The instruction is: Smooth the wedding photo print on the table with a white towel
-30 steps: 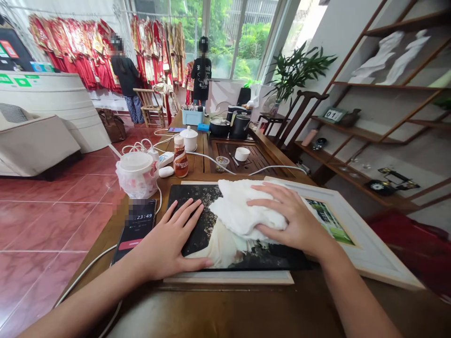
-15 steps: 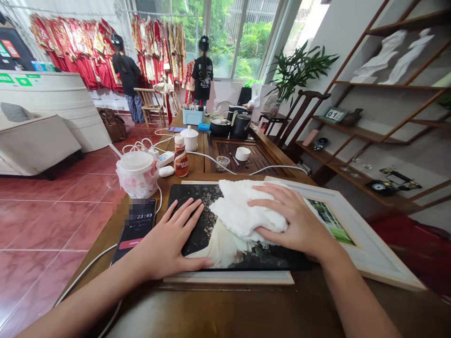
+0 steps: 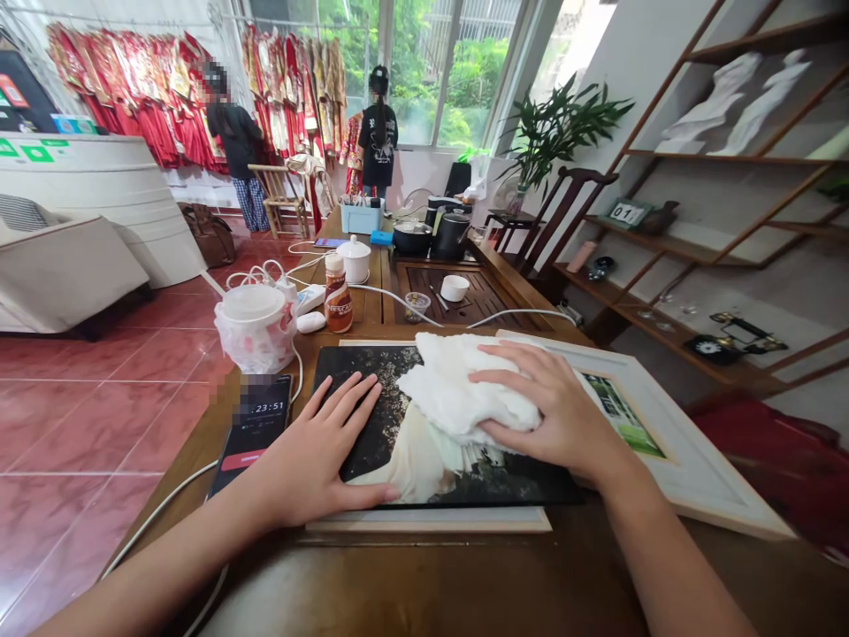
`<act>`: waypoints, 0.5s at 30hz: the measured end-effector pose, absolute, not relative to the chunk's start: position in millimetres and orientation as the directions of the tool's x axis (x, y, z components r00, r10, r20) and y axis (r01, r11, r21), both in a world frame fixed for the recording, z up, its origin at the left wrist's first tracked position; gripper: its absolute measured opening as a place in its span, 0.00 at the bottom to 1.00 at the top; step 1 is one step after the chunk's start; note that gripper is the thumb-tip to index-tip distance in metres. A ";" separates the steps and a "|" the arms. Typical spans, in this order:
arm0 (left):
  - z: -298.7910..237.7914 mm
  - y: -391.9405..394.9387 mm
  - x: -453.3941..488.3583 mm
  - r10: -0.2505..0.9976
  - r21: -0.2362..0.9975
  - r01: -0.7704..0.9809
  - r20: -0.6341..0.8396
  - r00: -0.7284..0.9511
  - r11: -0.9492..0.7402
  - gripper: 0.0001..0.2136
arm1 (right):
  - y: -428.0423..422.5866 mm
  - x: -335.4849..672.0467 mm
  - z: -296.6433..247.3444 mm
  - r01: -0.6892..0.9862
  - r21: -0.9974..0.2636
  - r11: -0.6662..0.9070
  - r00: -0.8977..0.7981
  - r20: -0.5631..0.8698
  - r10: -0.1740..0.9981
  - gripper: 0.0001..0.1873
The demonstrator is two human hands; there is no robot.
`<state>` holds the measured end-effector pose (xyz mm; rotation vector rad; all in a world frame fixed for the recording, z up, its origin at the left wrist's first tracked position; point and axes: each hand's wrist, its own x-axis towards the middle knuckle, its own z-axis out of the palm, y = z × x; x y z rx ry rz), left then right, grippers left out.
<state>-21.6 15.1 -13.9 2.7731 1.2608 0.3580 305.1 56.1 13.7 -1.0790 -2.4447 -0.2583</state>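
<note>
A dark picture panel (image 3: pixel 371 433) with a pale draped figure printed on it lies on a light wooden frame (image 3: pixel 431 522) on the table. My left hand (image 3: pixel 325 442) rests flat on the panel's left part, fingers spread. Bunched under my right hand (image 3: pixel 550 407) is a white cloth (image 3: pixel 457 389), gripped by its curved fingers and pressed on the panel's upper right. The cloth hides part of the picture. Partly beneath the panel's right side sits a white framed picture (image 3: pixel 623 425) with a green scene.
Left of the panel are a phone (image 3: pixel 256 425), a plastic-wrapped tub (image 3: pixel 256 327) and a brown-labelled bottle (image 3: pixel 338 296). Behind stand a white lidded cup (image 3: pixel 354 261) and a slatted tea tray (image 3: pixel 424 283) crossed by a white cable. Two people stand by hanging red garments.
The view has shifted very slightly. My right hand and the cloth have barely moved on the panel, and my left hand keeps its place.
</note>
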 end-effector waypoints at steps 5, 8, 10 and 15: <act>-12.3 15.2 -20.5 0.758 0.161 0.741 0.161 0.632 -0.652 0.45 | 41.9 281.9 15.5 0.593 -0.034 0.804 -0.713 0.443 0.544 0.26; -11.3 15.0 -19.5 0.758 0.148 0.744 0.137 0.637 -0.652 0.45 | 37.2 275.2 19.3 0.549 -0.067 0.833 -0.756 0.385 0.529 0.26; -11.4 14.7 -19.3 0.761 0.153 0.745 0.140 0.634 -0.649 0.45 | 40.8 281.9 20.0 0.595 -0.062 0.801 -0.728 0.380 0.570 0.25; -13.0 14.3 -20.7 0.762 0.170 0.743 0.145 0.631 -0.648 0.46 | 53.7 304.4 14.9 0.731 -0.014 0.682 -0.604 0.452 0.656 0.20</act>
